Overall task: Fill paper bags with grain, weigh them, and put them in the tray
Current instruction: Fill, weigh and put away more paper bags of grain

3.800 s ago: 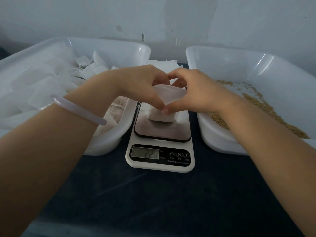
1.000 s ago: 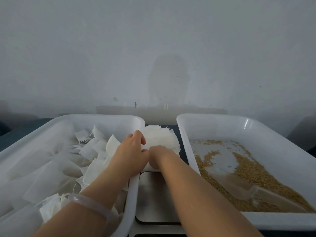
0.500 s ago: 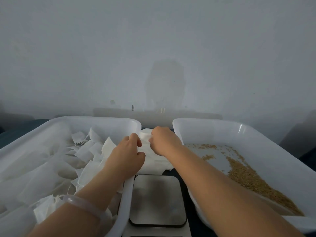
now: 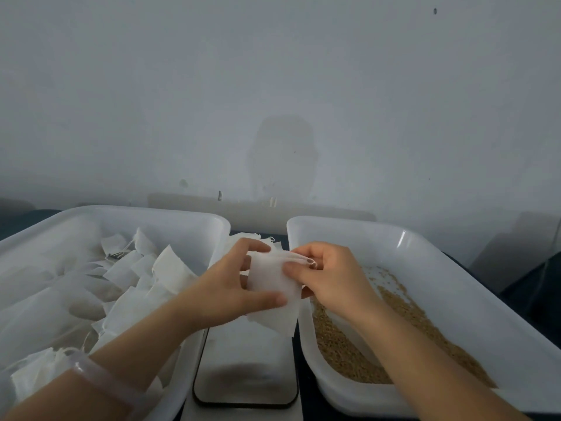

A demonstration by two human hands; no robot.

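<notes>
Bag empty, pinched by left hand and right hand above scale. Spread mouth fully before scooping grain.

- A single head-worn view, facing forward and slightly down over the counter toward the wall.
- It sits near (wide-angle lens): the left forearm and right forearm enter from the bottom edge.
- The left tray, scale and right tray fill the lower half; the wall takes the upper half.
</notes>
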